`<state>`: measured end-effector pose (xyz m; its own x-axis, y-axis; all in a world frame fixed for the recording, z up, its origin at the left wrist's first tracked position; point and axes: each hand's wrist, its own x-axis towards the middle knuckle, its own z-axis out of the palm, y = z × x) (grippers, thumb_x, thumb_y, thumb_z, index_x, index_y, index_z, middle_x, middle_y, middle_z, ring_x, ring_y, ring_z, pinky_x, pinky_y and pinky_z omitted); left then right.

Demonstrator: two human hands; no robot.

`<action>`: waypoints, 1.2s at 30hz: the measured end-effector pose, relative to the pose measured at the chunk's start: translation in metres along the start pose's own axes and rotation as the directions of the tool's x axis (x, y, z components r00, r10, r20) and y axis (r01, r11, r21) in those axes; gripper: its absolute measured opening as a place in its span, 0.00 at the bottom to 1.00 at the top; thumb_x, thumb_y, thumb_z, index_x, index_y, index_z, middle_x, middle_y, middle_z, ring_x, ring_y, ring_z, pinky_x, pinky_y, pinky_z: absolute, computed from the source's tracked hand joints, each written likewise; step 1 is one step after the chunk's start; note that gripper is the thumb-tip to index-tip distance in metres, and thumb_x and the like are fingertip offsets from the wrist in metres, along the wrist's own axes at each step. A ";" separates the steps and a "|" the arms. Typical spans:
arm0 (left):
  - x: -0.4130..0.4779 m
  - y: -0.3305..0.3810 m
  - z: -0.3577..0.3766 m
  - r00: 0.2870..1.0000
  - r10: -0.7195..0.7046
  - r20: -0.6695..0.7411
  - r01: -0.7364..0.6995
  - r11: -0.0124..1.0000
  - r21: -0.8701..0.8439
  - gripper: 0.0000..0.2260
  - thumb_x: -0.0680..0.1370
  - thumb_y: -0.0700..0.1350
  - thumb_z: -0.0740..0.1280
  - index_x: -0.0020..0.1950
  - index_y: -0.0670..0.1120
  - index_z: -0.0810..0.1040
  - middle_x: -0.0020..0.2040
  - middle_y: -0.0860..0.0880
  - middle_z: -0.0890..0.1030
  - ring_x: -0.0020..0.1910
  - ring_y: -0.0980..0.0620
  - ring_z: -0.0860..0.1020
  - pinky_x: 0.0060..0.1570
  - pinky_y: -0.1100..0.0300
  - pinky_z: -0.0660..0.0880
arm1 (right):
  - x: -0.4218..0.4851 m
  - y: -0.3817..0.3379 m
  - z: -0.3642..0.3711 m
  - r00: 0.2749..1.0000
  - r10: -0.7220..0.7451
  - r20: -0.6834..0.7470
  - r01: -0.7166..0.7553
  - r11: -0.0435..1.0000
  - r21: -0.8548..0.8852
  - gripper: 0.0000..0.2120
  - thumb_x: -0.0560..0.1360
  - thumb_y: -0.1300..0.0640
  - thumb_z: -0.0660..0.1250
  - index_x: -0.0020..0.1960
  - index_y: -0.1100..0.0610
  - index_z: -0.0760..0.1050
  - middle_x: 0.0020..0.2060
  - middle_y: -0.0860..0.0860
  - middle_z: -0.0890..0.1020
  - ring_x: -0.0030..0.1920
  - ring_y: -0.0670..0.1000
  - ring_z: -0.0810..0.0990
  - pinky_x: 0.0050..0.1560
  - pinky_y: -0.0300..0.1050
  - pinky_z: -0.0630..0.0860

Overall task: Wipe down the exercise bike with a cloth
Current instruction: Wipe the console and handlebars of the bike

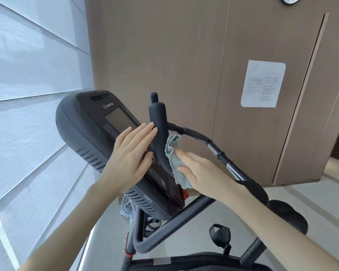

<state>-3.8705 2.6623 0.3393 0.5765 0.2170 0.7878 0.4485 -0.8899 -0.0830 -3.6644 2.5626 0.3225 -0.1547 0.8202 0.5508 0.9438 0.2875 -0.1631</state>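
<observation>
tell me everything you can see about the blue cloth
The cloth is small, pale blue-grey, soft woven fabric with frayed edges, crumpled into loose folds. It lies against the right side of the black upright handlebar grip beside the console, its lower corner hanging over the console's edge. The right hand presses it there with straight fingers.

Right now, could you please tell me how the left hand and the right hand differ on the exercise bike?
The left hand is bare; the right hand presses a light blue cloth. The left hand lies on the console face, the right hand beside the black upright grip. Both are flat, fingers straight.
</observation>
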 end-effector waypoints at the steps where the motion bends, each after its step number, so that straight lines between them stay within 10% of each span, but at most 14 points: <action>1: 0.000 -0.001 0.000 1.000 0.005 0.000 -0.005 1.000 0.002 0.23 0.79 0.46 0.54 0.74 0.44 0.64 0.75 0.49 0.62 0.75 0.52 0.58 0.74 0.50 0.50 | -0.003 0.002 -0.006 1.000 -0.007 0.007 0.007 1.000 0.015 0.24 0.81 0.55 0.57 0.75 0.47 0.56 0.62 0.49 0.75 0.58 0.54 0.76 0.56 0.46 0.73; 8: 0.004 -0.001 -0.001 0.997 -0.015 -0.072 0.008 0.996 -0.090 0.23 0.78 0.44 0.54 0.74 0.44 0.63 0.74 0.50 0.63 0.74 0.54 0.58 0.74 0.54 0.49 | 0.048 -0.012 -0.033 0.938 0.014 -0.346 0.088 0.957 0.275 0.23 0.80 0.58 0.58 0.74 0.51 0.61 0.66 0.41 0.68 0.66 0.33 0.64 0.64 0.24 0.57; 15: 0.006 -0.004 -0.004 0.989 -0.090 -0.117 0.070 0.984 -0.165 0.24 0.77 0.44 0.53 0.75 0.46 0.60 0.75 0.52 0.62 0.75 0.56 0.56 0.73 0.58 0.47 | 0.051 -0.028 0.005 0.976 0.087 -0.200 0.007 0.905 0.426 0.28 0.81 0.58 0.56 0.77 0.48 0.48 0.70 0.41 0.62 0.68 0.34 0.58 0.64 0.22 0.54; 21: 0.000 -0.002 0.004 0.995 -0.060 -0.079 0.045 0.983 -0.177 0.24 0.77 0.43 0.53 0.75 0.46 0.61 0.75 0.51 0.62 0.75 0.55 0.57 0.73 0.57 0.47 | -0.016 -0.007 0.010 0.996 -0.070 -0.057 0.050 0.954 -0.297 0.30 0.76 0.62 0.66 0.75 0.56 0.58 0.55 0.54 0.77 0.50 0.55 0.78 0.50 0.52 0.77; 27: -0.003 -0.004 0.006 0.999 0.008 -0.042 -0.016 0.982 -0.186 0.23 0.78 0.41 0.53 0.73 0.44 0.65 0.75 0.49 0.62 0.74 0.51 0.58 0.73 0.53 0.52 | -0.048 -0.004 -0.016 1.000 -0.022 0.001 0.020 0.895 -0.445 0.31 0.70 0.73 0.66 0.71 0.59 0.66 0.67 0.59 0.71 0.65 0.58 0.72 0.61 0.53 0.74; 31: -0.006 -0.011 0.001 0.996 -0.017 -0.088 -0.005 0.971 -0.239 0.24 0.76 0.36 0.56 0.73 0.42 0.66 0.73 0.48 0.65 0.74 0.49 0.59 0.72 0.55 0.53 | -0.016 -0.023 -0.026 0.915 -0.395 -0.086 0.252 0.724 -0.642 0.21 0.80 0.68 0.48 0.66 0.62 0.72 0.68 0.62 0.70 0.69 0.61 0.67 0.67 0.57 0.67; 36: -0.028 -0.017 -0.003 0.977 -0.088 -0.192 0.030 0.958 -0.286 0.23 0.76 0.35 0.55 0.71 0.40 0.67 0.73 0.46 0.66 0.74 0.48 0.60 0.72 0.56 0.54 | 0.025 -0.034 -0.005 0.830 -0.503 0.240 0.480 0.427 -0.767 0.14 0.78 0.65 0.58 0.59 0.61 0.78 0.66 0.61 0.73 0.67 0.62 0.70 0.67 0.60 0.66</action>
<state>-3.8961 2.6700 0.3208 0.3929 0.2135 0.8945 0.2511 -0.9606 0.1190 -3.6988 2.5709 0.3458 -0.6736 0.6546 0.3432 0.5524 0.1372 0.8222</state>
